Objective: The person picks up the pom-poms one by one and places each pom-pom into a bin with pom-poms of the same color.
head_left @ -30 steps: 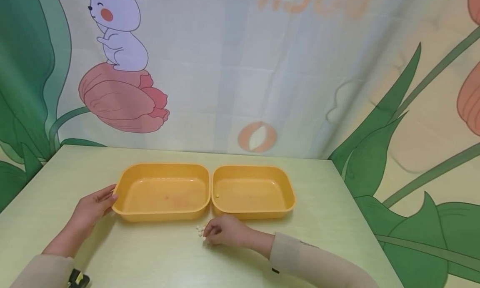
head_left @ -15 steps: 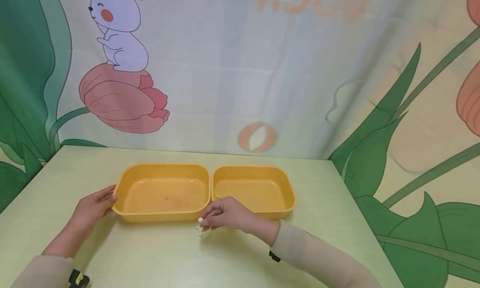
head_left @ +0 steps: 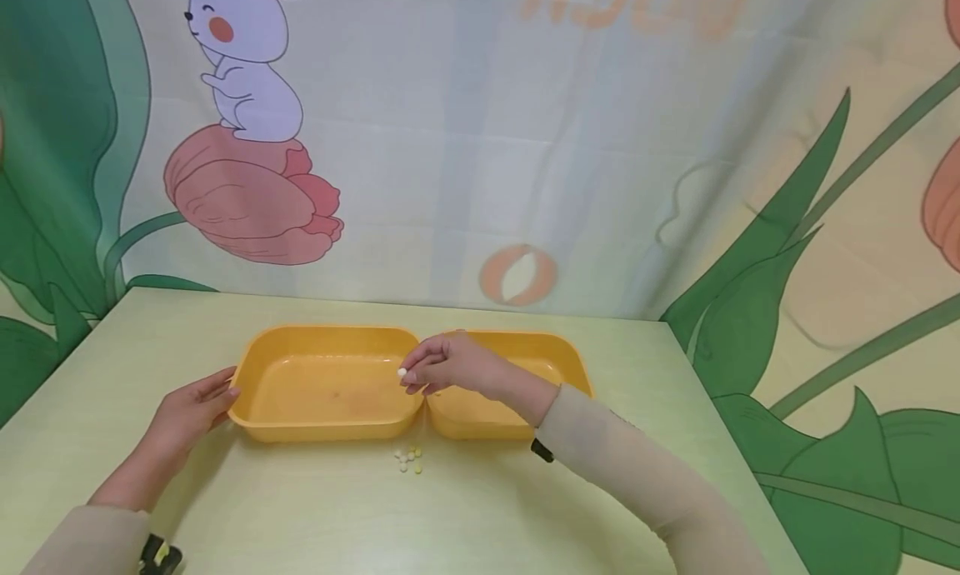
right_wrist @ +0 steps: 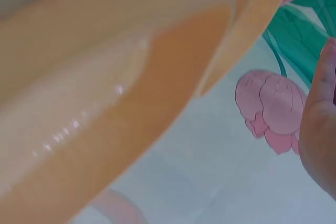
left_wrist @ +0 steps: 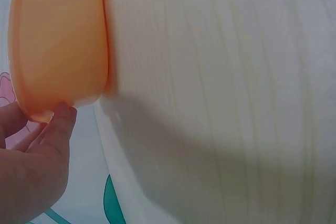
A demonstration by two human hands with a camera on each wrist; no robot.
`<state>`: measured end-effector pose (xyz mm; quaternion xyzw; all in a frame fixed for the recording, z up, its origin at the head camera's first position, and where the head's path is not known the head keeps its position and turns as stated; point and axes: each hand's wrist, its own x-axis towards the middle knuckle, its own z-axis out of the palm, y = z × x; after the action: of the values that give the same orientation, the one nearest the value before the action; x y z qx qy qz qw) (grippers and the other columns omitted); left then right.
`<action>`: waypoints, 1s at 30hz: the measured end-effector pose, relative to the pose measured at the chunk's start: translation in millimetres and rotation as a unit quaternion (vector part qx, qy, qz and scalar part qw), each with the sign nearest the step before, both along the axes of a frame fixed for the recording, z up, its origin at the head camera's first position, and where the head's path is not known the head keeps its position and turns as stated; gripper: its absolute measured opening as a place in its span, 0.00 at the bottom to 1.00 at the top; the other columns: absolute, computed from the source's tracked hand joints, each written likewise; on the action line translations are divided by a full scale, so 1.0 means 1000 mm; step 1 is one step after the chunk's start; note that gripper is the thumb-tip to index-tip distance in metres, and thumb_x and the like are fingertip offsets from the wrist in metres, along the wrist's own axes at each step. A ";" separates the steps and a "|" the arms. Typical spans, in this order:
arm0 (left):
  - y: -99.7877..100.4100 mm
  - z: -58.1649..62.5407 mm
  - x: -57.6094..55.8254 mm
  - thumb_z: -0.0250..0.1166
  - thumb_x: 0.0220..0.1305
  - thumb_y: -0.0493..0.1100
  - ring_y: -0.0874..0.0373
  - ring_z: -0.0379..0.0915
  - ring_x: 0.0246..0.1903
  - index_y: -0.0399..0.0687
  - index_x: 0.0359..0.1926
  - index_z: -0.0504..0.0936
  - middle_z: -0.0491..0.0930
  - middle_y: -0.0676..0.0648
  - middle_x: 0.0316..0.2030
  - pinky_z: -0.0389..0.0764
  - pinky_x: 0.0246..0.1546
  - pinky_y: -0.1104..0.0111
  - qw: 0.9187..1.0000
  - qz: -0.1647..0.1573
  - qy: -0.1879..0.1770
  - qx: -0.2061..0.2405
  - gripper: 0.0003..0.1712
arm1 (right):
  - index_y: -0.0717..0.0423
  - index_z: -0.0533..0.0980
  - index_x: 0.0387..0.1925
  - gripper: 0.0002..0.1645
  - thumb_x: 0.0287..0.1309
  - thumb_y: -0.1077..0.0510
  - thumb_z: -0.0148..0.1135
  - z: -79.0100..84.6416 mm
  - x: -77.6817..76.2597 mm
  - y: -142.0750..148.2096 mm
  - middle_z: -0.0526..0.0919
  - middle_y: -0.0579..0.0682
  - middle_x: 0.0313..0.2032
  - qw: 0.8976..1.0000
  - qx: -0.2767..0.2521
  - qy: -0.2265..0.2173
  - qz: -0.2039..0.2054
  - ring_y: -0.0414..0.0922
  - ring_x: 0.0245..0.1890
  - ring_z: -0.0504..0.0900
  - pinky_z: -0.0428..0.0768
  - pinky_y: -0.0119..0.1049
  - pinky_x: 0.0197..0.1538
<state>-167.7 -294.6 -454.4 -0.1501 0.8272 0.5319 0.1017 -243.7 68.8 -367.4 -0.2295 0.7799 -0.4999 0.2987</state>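
Observation:
My right hand (head_left: 457,364) pinches a small white bead-like piece (head_left: 402,372) between thumb and fingertips, raised over the right end of the larger yellow tray (head_left: 322,432). My left hand (head_left: 183,417) grips that tray's left end; in the left wrist view its thumb and fingers (left_wrist: 60,127) are on either side of the rim. Part of the smaller yellow tray (head_left: 480,431) is hidden behind my right hand and forearm. In front of the trays, several white and yellow pieces (head_left: 411,456) lie in a loose cluster. The right wrist view does not show the pinched piece.
Both trays stand side by side on the pale table (head_left: 300,508), their ends close together. A printed curtain (head_left: 405,158) with a rabbit and tulips hangs behind the table. Dark straps (head_left: 160,554) are at the sleeve cuffs.
My right hand has lifted a white piece from the cluster and carried it up and away over the larger tray's right end. My left hand keeps its grip on the tray.

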 end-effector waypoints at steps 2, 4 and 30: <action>0.000 0.000 0.001 0.46 0.83 0.50 0.33 0.56 0.76 0.35 0.80 0.47 0.52 0.28 0.77 0.74 0.64 0.59 1.000 -0.005 0.004 -0.003 0.37 | 0.66 0.81 0.50 0.12 0.67 0.64 0.64 0.007 -0.007 -0.004 0.89 0.64 0.48 1.000 0.000 0.006 0.009 0.46 0.42 0.91 0.91 0.45 0.54; -0.001 0.000 0.002 0.46 0.83 0.50 0.33 0.55 0.76 0.35 0.80 0.47 0.52 0.28 0.76 0.75 0.64 0.60 1.000 -0.007 0.006 -0.004 0.37 | 0.67 0.82 0.49 0.12 0.67 0.65 0.64 0.014 -0.012 -0.008 0.90 0.64 0.47 1.000 0.005 0.013 0.018 0.46 0.41 0.91 0.92 0.44 0.52; -0.004 -0.004 0.000 0.44 0.83 0.52 0.38 0.49 0.79 0.40 0.81 0.42 0.46 0.34 0.79 0.73 0.66 0.67 0.999 -0.007 -0.002 0.054 0.38 | 0.63 0.82 0.51 0.12 0.69 0.62 0.63 0.033 -0.077 -0.077 0.91 0.53 0.41 0.989 0.063 -0.002 0.136 0.42 0.42 0.90 0.89 0.44 0.59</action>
<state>-167.3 -298.8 -458.3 -0.1401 0.7981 0.5747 0.1151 -320.2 -8.5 -334.4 -0.3128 0.7709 -0.4052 0.3791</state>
